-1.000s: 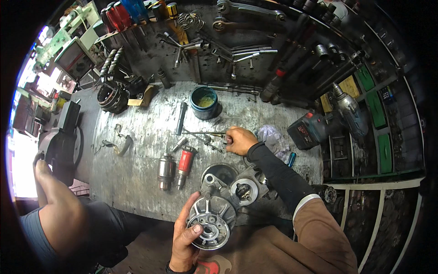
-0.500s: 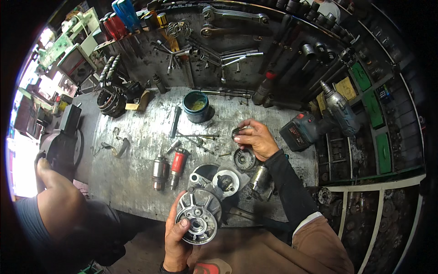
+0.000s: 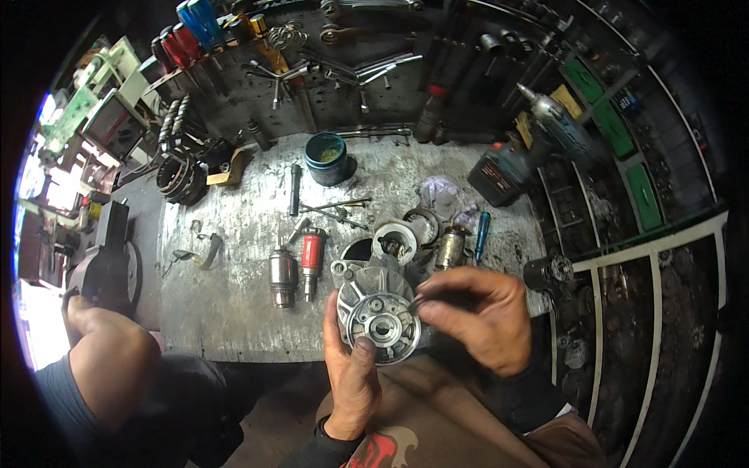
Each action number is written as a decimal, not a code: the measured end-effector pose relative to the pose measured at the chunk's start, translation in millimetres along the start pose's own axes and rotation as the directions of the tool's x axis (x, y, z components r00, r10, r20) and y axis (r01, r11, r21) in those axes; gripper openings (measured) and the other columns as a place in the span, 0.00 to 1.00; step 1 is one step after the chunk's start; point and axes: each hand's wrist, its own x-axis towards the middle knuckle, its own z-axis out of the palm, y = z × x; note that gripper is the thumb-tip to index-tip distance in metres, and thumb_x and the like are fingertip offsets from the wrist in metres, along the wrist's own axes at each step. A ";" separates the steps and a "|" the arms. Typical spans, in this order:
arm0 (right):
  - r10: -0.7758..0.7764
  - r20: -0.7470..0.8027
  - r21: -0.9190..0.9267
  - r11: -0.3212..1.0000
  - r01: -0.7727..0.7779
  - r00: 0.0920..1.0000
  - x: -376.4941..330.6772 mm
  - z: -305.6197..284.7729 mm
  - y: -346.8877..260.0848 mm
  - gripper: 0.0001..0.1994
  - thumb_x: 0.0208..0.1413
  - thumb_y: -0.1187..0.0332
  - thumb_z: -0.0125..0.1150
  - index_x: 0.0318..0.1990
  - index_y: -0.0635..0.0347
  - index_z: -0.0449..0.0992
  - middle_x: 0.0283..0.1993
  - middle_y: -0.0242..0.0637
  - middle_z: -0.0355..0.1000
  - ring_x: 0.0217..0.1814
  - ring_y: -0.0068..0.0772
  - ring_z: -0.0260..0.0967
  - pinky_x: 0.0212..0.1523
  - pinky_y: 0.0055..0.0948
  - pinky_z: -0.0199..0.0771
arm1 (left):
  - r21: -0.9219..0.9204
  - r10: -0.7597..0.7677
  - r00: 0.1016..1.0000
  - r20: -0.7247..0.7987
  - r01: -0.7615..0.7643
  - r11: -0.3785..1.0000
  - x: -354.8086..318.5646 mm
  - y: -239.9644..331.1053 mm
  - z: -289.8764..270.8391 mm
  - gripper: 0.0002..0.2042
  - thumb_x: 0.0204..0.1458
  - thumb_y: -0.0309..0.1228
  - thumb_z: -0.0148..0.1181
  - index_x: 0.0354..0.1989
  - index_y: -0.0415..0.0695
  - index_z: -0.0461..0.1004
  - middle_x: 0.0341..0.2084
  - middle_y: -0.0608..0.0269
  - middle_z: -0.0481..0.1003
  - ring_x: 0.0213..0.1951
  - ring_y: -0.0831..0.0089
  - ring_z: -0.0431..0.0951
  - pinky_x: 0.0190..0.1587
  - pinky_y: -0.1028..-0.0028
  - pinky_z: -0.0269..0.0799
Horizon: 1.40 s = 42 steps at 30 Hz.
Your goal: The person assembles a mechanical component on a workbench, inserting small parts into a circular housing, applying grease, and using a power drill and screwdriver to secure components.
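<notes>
The round metal housing [image 3: 381,309] is held above the near edge of the desk [image 3: 226,312]. The left hand [image 3: 351,386] grips it from 7 o'clock, thumb on the face. The right hand [image 3: 480,316] has left the desk area and reached the rim at 2 o'clock; both hands now serve one part. Its fingertips are drawn together; whether they hold anything cannot be told. Beyond: metal cylinder [image 3: 282,274], 10 o'clock; blue tub [image 3: 326,168], 11 o'clock; cloth [image 3: 446,199], 1 o'clock.
</notes>
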 end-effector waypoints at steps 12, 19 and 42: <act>-0.404 -0.173 -0.611 0.760 0.224 0.898 -17.2 69.8 21.0 0.10 0.49 0.73 0.75 0.40 0.59 0.84 0.37 0.38 0.81 0.41 0.44 0.77 0.50 0.40 0.74 | 0.050 -0.061 0.998 0.013 0.060 0.997 -2.3 4.6 -4.5 0.56 0.55 0.48 0.78 0.80 0.40 0.42 0.65 0.49 0.67 0.63 0.63 0.72 0.65 0.65 0.70; -0.519 -0.122 -0.750 0.606 0.264 0.846 -11.1 66.4 22.4 0.11 0.48 0.73 0.75 0.40 0.59 0.83 0.44 0.40 0.75 0.49 0.46 0.75 0.51 0.42 0.74 | 0.028 -0.022 0.999 0.025 0.021 0.999 -1.3 1.4 -6.8 0.55 0.54 0.48 0.78 0.80 0.42 0.42 0.66 0.49 0.66 0.63 0.63 0.73 0.61 0.66 0.74; -0.490 0.109 -0.731 0.550 0.404 0.865 -6.8 48.6 16.7 0.13 0.48 0.76 0.74 0.43 0.58 0.86 0.50 0.39 0.76 0.44 0.40 0.75 0.46 0.36 0.77 | 0.010 -0.024 1.000 0.012 0.024 1.000 -2.4 2.6 -3.9 0.54 0.56 0.43 0.77 0.80 0.43 0.41 0.65 0.48 0.66 0.64 0.61 0.72 0.64 0.64 0.73</act>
